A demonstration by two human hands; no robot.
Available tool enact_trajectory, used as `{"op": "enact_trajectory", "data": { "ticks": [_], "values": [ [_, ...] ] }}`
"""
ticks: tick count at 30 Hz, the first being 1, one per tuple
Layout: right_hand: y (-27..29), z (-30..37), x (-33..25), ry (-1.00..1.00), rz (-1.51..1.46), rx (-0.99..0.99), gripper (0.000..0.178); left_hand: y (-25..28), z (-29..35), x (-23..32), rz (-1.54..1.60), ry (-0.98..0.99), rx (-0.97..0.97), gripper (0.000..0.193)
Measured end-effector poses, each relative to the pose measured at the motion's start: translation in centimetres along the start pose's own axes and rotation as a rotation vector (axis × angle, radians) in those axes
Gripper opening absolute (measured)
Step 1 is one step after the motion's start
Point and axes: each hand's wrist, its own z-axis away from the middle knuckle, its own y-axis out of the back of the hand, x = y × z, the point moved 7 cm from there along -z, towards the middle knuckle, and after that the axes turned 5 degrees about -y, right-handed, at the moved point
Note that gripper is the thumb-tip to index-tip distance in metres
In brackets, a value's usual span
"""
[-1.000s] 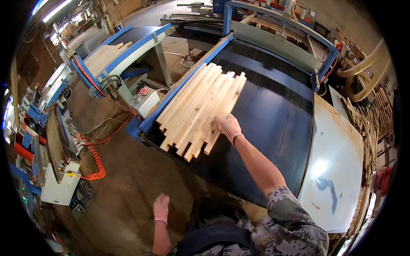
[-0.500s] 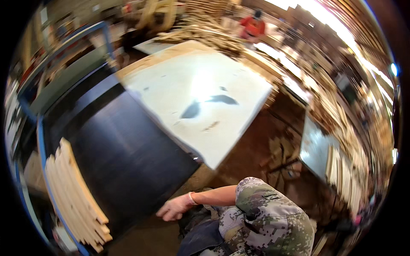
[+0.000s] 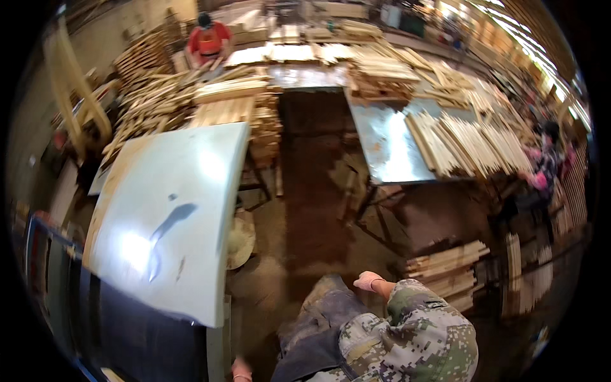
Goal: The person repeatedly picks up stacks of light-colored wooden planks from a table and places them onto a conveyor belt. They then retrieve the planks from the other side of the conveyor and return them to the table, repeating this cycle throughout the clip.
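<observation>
My right hand (image 3: 368, 281) hangs in front of my body over the brown floor. Its fingers look curled in, nothing shows in them, and a pale cuff circles the wrist below a camouflage sleeve (image 3: 433, 318). My left hand (image 3: 241, 370) is low at the bottom edge, partly cut off and blurred, beside the end of a dark belt surface (image 3: 140, 325); its fingers cannot be made out. Adjoining that belt is a table topped with a shiny pale sheet (image 3: 203, 143), which has dark smudges on it. Neither hand touches any wood.
Ahead right, a metal-topped table (image 3: 380, 146) bears rows of wooden strips (image 3: 468, 145). Bundled strips (image 3: 445, 274) lie on the floor at right. A person in red (image 3: 209, 41) works at the far left; another person (image 3: 544, 165) is at the right. A pale round container (image 3: 240, 242) stands beside the sheet-topped table.
My view has swung right, so the belt and pale-topped table now sit farther left. My right hand has left the belt's edge; my left hand has come into view at the bottom.
</observation>
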Motion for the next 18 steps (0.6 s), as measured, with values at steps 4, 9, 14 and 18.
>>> {"op": "enact_trajectory", "data": {
  "ticks": [4, 9, 14, 18],
  "values": [
    [-1.3, 0.9, 4.7, -0.103, -0.289, -0.105, 0.05, -13.2, 4.2, 13.7, -0.699, -1.129, -0.291, 0.029],
    [1.2, -0.5, 8.6, -0.082, -0.432, -0.18, 0.037, -26.6, 7.0, 29.0, -0.518, -1.237, -0.441, 0.028],
    [3.3, -2.5, 12.8, -0.123, -0.597, 0.0, 0.047, -29.5, 2.5, 35.8, -0.418, -0.594, -0.705, 0.028],
    [3.3, -3.8, 14.8, -0.289, -0.722, 0.037, 0.042, -30.9, 0.9, 42.0, -0.417, -0.46, -0.774, 0.028]
  ]
}}
